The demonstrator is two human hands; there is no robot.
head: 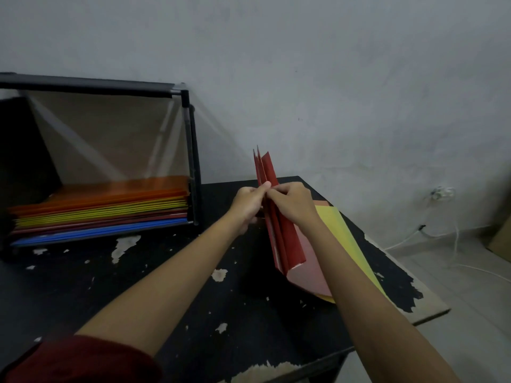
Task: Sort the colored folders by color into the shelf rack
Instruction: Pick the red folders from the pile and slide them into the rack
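Several red folders (pixel 284 239) stand on edge on the black table, fanned apart at the top. My left hand (pixel 250 204) and my right hand (pixel 293 201) both pinch their upper edges, thumbs meeting at the middle. Under them lie a flat red folder (pixel 312 275) and a yellow folder (pixel 345 236). The black-framed shelf rack (pixel 190 150) stands at the left with clear side panels. Inside it lies a flat stack of folders (pixel 102 211): orange on top, then yellow, red, and blue at the bottom.
The table top (pixel 193 286) is black with chipped paint, and its right edge runs close to the flat folders. A grey wall rises behind. On the floor at right are a socket (pixel 442 192) and white cables.
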